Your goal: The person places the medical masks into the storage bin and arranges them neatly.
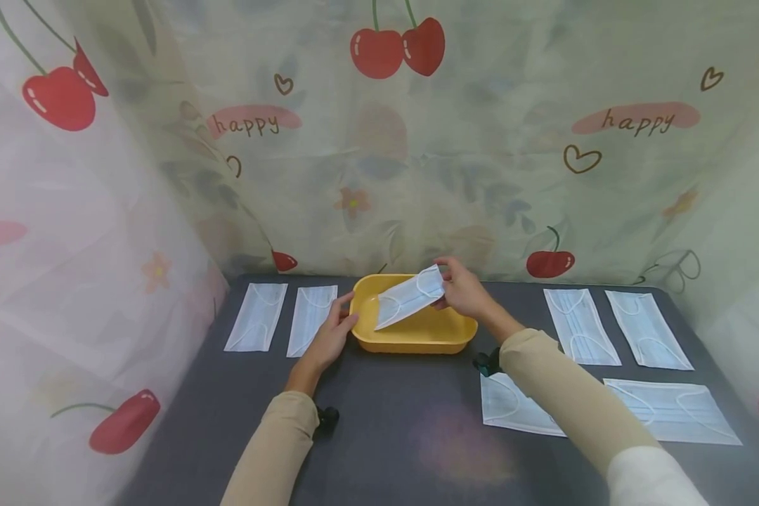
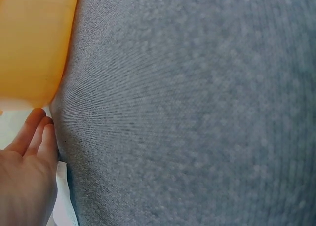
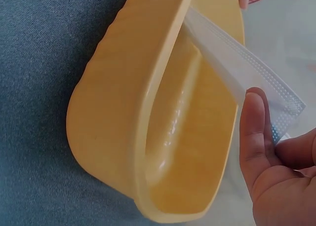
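A yellow tray (image 1: 411, 339) stands at the middle back of the dark grey table (image 1: 392, 429). My right hand (image 1: 462, 288) pinches one end of a white face mask (image 1: 410, 296) and holds it slanted over the tray. In the right wrist view the mask (image 3: 232, 63) runs from my fingers (image 3: 254, 137) across the tray's rim (image 3: 163, 78). My left hand (image 1: 330, 336) rests with straight fingers against the tray's left end; the left wrist view shows its fingers (image 2: 34, 137) beside the yellow wall (image 2: 32, 43).
Two masks (image 1: 256, 316) (image 1: 312, 318) lie flat left of the tray. Several more lie on the right (image 1: 580, 325) (image 1: 648, 329) (image 1: 670, 411) (image 1: 519, 407). A cherry-print curtain (image 1: 379, 140) closes the back and sides.
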The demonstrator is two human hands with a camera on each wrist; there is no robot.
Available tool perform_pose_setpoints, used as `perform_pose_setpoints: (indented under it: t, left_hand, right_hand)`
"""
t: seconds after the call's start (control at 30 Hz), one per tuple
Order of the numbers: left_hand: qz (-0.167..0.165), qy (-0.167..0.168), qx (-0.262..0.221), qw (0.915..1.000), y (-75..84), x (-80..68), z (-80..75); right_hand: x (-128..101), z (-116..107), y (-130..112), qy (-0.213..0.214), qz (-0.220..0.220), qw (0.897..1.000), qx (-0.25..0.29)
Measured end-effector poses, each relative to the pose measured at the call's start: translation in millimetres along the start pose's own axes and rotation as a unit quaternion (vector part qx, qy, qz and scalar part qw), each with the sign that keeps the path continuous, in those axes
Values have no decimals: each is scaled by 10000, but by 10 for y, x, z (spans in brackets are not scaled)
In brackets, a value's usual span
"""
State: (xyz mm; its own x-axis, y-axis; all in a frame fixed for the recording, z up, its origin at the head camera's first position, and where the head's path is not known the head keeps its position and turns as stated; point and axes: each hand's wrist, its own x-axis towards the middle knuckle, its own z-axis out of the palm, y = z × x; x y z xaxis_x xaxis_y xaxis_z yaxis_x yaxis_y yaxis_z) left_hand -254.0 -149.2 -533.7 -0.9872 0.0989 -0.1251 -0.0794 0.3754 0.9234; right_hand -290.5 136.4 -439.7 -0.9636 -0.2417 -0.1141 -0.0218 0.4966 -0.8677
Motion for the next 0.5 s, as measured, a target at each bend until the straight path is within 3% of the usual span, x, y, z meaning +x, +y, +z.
perform_pose_setpoints:
  t: [0.3,0.5]
  left_hand:
    - [-47,21,49,10000,-7,3,4]
    - [-18,36,50,10000,-3,10,-2]
  right_hand:
    - [41,112,51,-129,47,9999,-82]
    - [37,152,33,-237,91,9982,-540]
